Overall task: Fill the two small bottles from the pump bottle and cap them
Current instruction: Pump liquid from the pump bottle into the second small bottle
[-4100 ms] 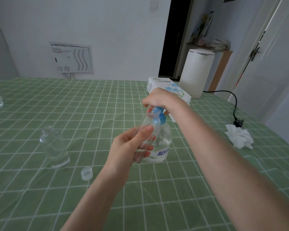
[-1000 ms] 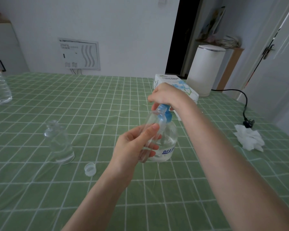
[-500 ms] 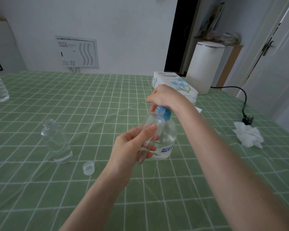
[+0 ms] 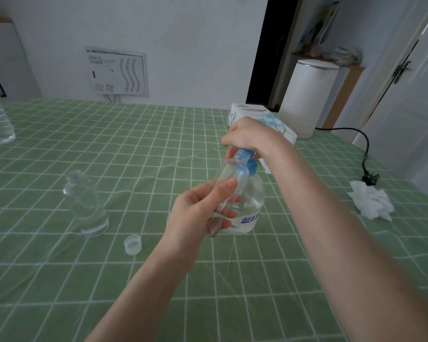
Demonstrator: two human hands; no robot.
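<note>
Small bottle up at the pump
Left hand point(image 4: 195, 213) fingers wrap the tilted small bottle point(image 4: 226, 183); right hand point(image 4: 247, 137) fingers curl over the pump bottle point(image 4: 250, 206) head. Second bottle point(image 4: 85, 206) stands left on the tabletop point(image 4: 134, 149).

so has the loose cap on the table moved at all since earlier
No. The cap still lies just right of the standing small bottle, nearer the camera, same as before.

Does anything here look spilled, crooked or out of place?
No spill shows. A crumpled tissue lies beside a loose plug at the right, and a cap lies near the uncapped standing bottle. The held bottle in the left hand leans toward the pump bottle, seemingly on purpose.
</note>
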